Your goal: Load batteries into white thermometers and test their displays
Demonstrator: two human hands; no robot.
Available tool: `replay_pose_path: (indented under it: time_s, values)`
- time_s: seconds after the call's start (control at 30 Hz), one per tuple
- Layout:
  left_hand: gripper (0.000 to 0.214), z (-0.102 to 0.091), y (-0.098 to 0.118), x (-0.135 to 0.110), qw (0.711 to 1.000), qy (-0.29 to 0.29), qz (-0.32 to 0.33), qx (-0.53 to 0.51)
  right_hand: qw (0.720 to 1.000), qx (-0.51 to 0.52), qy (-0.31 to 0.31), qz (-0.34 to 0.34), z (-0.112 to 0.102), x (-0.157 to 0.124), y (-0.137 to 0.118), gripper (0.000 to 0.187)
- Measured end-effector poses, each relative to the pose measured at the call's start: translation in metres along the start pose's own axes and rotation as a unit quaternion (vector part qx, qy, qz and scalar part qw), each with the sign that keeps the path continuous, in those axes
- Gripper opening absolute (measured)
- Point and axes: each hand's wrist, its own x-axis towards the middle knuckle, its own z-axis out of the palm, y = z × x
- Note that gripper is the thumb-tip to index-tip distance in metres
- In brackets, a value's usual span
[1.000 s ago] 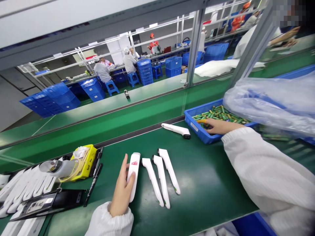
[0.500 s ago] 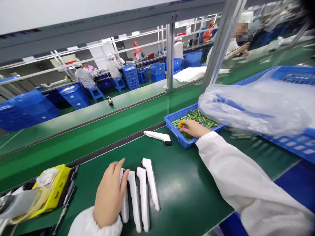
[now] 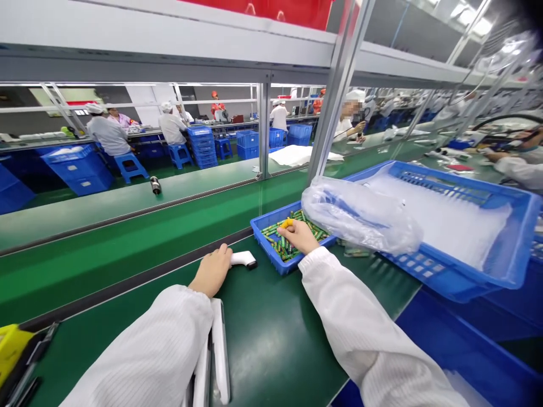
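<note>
My left hand (image 3: 212,270) is closed over the handle of a white handheld thermometer (image 3: 243,259) lying on the green bench mat. My right hand (image 3: 299,234) reaches into a small blue tray (image 3: 266,253) of green batteries, fingers curled among them, with a yellow cot on one fingertip. Whether those fingers hold a battery I cannot see. More white thermometers (image 3: 220,350) lie near the front edge, partly hidden under my left sleeve.
A large blue crate (image 3: 479,265) with a clear plastic bag (image 3: 360,217) stands at the right. A yellow item (image 3: 11,346) and pens sit at the far left. Beyond run green conveyor belts with a dark cylinder (image 3: 155,185); other people sit at benches behind.
My left hand left the row of white thermometers and reached forward onto the single one near the tray. My right hand stayed in the battery tray. The view swung right and up.
</note>
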Motion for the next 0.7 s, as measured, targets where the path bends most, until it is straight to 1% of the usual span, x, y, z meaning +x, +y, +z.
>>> replay_pose_path:
  time_s: [0.07,0.17,0.2,0.23,0.27,0.3,0.33,0.37,0.4,0.43,0.47,0.5,0.53,0.57,0.6,0.63,0.7]
  values:
    - [0.008,-0.014,-0.005,-0.020,0.998,0.022,-0.049,-0.026,1.000,0.024,0.011,-0.007,-0.001,0.001,0.000,0.032]
    - [0.018,-0.036,-0.012,-0.058,0.987,0.055,-0.123,-0.087,0.997,0.073,0.026,-0.017,-0.002,0.001,-0.003,0.039]
    - [0.022,-0.041,-0.014,-0.072,0.978,0.060,-0.143,-0.137,0.995,0.092,0.030,-0.021,-0.001,0.000,-0.006,0.041]
    - [0.026,-0.044,-0.016,-0.086,0.961,0.065,-0.160,-0.217,0.993,0.112,0.033,-0.026,0.001,-0.002,-0.010,0.044]
    - [0.029,-0.046,-0.017,-0.100,0.924,0.068,-0.177,-0.332,0.990,0.132,0.032,-0.031,0.004,-0.006,-0.016,0.045]
    - [0.032,-0.046,-0.017,-0.114,0.873,0.069,-0.186,-0.446,0.987,0.151,0.029,-0.037,0.010,-0.011,-0.023,0.046]
    - [0.033,-0.044,-0.017,-0.127,0.811,0.069,-0.191,-0.549,0.985,0.166,0.022,-0.043,0.018,-0.017,-0.032,0.047]
    - [0.034,-0.041,-0.016,-0.139,0.749,0.068,-0.191,-0.631,0.982,0.183,0.013,-0.048,0.028,-0.025,-0.041,0.046]
    - [0.033,-0.037,-0.015,-0.149,0.699,0.072,-0.188,-0.686,0.978,0.202,0.000,-0.052,0.040,-0.035,-0.052,0.045]
    - [0.032,-0.033,-0.013,-0.159,0.657,0.084,-0.187,-0.725,0.973,0.223,-0.017,-0.054,0.053,-0.046,-0.063,0.043]
    - [0.032,-0.027,-0.013,-0.166,0.625,0.102,-0.186,-0.751,0.967,0.245,-0.039,-0.054,0.067,-0.058,-0.074,0.040]
    - [0.033,-0.022,-0.012,-0.172,0.602,0.125,-0.183,-0.767,0.960,0.266,-0.064,-0.053,0.081,-0.072,-0.084,0.038]
    - [0.036,-0.017,-0.013,-0.176,0.591,0.145,-0.177,-0.774,0.954,0.281,-0.089,-0.054,0.094,-0.085,-0.093,0.035]
    - [0.040,-0.012,-0.014,-0.179,0.590,0.158,-0.166,-0.775,0.950,0.286,-0.112,-0.060,0.106,-0.099,-0.100,0.031]
    - [0.045,-0.009,-0.016,-0.182,0.595,0.162,-0.151,-0.772,0.950,0.276,-0.129,-0.074,0.116,-0.112,-0.107,0.028]
    - [0.049,-0.006,-0.018,-0.183,0.604,0.161,-0.135,-0.769,0.953,0.251,-0.137,-0.098,0.124,-0.124,-0.112,0.023]
    - [0.060,-0.003,-0.020,-0.184,0.616,0.167,-0.107,-0.762,0.963,0.159,-0.129,-0.173,0.137,-0.143,-0.117,0.015]
